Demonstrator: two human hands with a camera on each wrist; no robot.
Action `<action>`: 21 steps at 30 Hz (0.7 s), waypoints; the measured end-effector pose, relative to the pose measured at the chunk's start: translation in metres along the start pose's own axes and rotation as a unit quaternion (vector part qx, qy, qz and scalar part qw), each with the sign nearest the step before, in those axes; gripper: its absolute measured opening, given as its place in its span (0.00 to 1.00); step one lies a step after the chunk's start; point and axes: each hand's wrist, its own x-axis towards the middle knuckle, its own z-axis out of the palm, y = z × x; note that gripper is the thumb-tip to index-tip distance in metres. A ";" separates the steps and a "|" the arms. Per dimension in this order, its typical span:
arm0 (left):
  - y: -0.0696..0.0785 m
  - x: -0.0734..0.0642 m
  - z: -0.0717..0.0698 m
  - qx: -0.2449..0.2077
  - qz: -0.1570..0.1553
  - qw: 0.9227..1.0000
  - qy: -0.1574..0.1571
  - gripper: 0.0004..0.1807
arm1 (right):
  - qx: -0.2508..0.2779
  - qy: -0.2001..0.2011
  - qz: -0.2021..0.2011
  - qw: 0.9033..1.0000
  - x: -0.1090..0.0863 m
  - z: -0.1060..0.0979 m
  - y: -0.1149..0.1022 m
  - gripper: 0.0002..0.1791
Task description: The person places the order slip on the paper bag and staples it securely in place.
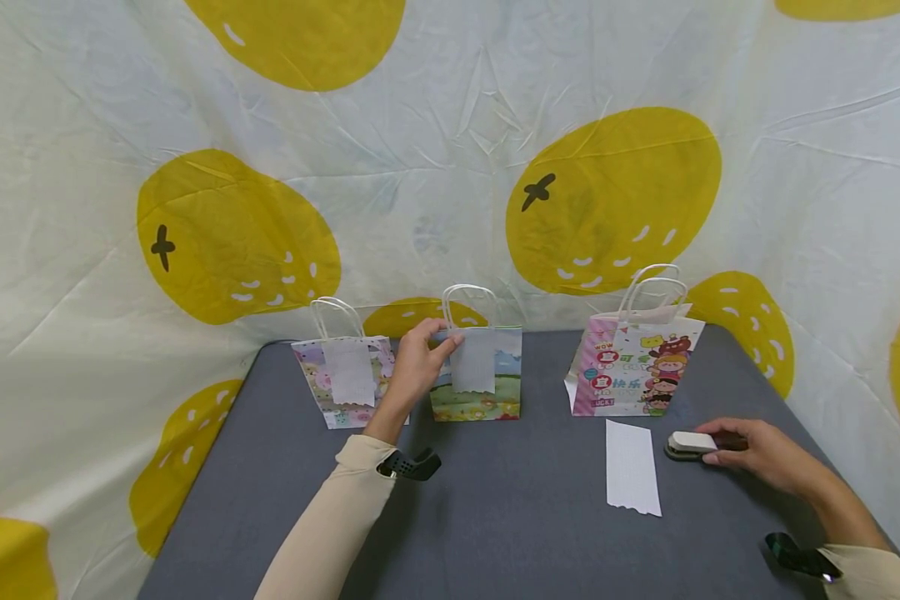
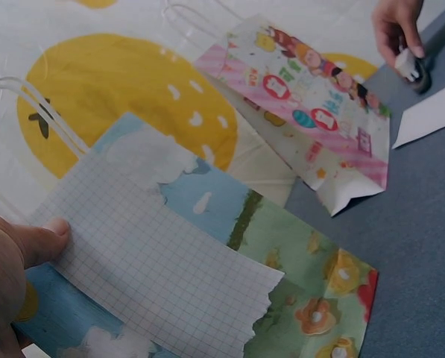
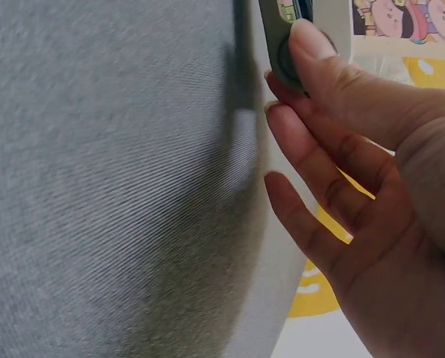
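With thumb and fingers, my left hand (image 1: 417, 363) pinches the top edge of the middle paper gift bag (image 1: 508, 385), printed with sky, grass and flowers. Under the thumb, a torn-edged slip of grid paper (image 2: 170, 253) lies flat against the bag's front; the fingers behind the bag are mostly hidden. My right hand (image 1: 767, 454) holds a small white and dark stapler (image 1: 692, 443) between thumb and forefinger, low over the table at the right. In the right wrist view the other fingers extend below the stapler (image 3: 283, 56).
Left of the middle bag stands a purple patterned gift bag (image 1: 313, 364) with another paper slip (image 1: 351, 372) on its front. A pink and white cartoon bag (image 1: 630, 375) stands at the right. In front of it a loose slip (image 1: 632, 468) lies on the grey table (image 1: 510, 508).
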 end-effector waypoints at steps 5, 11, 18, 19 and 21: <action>0.000 0.001 0.000 0.005 0.002 1.000 0.001 0.09 | 0.045 0.002 -0.025 0.999 0.002 -0.004 -0.010 0.17; -0.001 0.001 0.001 0.006 0.002 1.000 0.000 0.08 | 0.132 -0.013 -0.052 0.990 0.005 -0.006 -0.024 0.16; -0.001 0.001 0.001 0.003 0.000 1.000 0.000 0.08 | 0.215 -0.036 -0.022 0.976 0.010 -0.003 -0.038 0.20; -0.001 0.001 0.001 0.003 0.000 1.000 0.000 0.08 | 0.230 -0.040 -0.024 0.972 0.011 -0.003 -0.039 0.21; -0.001 0.000 0.001 0.004 0.001 1.000 0.000 0.08 | 0.272 -0.055 -0.032 0.960 0.014 -0.001 -0.041 0.22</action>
